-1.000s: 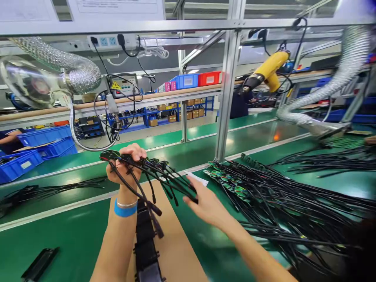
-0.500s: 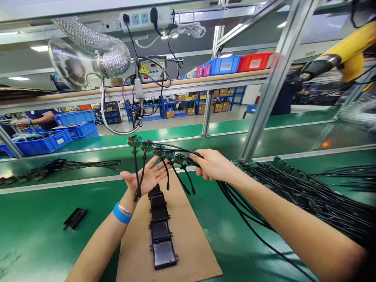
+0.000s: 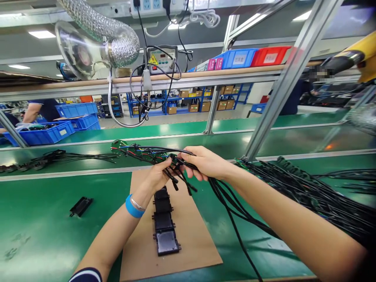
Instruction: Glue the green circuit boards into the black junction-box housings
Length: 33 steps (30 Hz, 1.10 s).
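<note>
Both hands hold a bundle of green circuit boards with black cables (image 3: 138, 152) above the bench. My right hand (image 3: 202, 161) is closed round the cables, whose long ends trail down to the right. My left hand (image 3: 160, 172) is closed on the boards' near end, thumb on top, fingers partly hidden beneath. Short black leads with plugs (image 3: 190, 188) hang below the hands. Under them, a row of black plastic housings (image 3: 167, 241) lies on a brown cardboard sheet (image 3: 199, 243).
A single black housing (image 3: 81, 206) lies on the green bench at left. A large pile of black cables (image 3: 293, 188) is at right, and more cabled parts (image 3: 44, 161) lie at back left. A clear fume hood (image 3: 79, 51) hangs above; a metal post (image 3: 282, 90) rises at right.
My left hand has gone from open beneath the hanging leads to closed on the boards beside my right hand. The boards now lie gathered closer together, pointing left. The view has shifted slightly.
</note>
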{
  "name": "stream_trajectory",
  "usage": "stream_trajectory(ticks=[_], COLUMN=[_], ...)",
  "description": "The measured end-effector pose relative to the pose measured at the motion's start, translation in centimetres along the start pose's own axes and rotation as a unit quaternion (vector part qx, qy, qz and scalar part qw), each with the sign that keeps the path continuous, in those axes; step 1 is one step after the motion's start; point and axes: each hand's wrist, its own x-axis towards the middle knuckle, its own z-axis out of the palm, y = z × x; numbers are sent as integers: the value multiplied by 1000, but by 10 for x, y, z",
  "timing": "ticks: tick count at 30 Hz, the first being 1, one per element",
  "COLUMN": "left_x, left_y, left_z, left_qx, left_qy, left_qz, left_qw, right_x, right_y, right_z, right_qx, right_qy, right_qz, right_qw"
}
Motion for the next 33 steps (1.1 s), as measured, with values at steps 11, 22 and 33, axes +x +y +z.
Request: stream_trajectory(ticks=[11,22,33], left_x=[-31,-44,-69], left_y=[34,42,22], left_z=[-49,-79,-54], left_qx=[89,115,97], left_qy=[-187,-330,-92], left_qz=[-143,-36,-19], left_qw=[968,936,991], right_x=[5,16,35], right_y=[-9,-46,-43], right_z=[-41,-16,-12], right_qx=[-161,-248,-260], right_qy=[33,25,-18], right_qz=[-26,-73,-151], right_qw=[986,966,953])
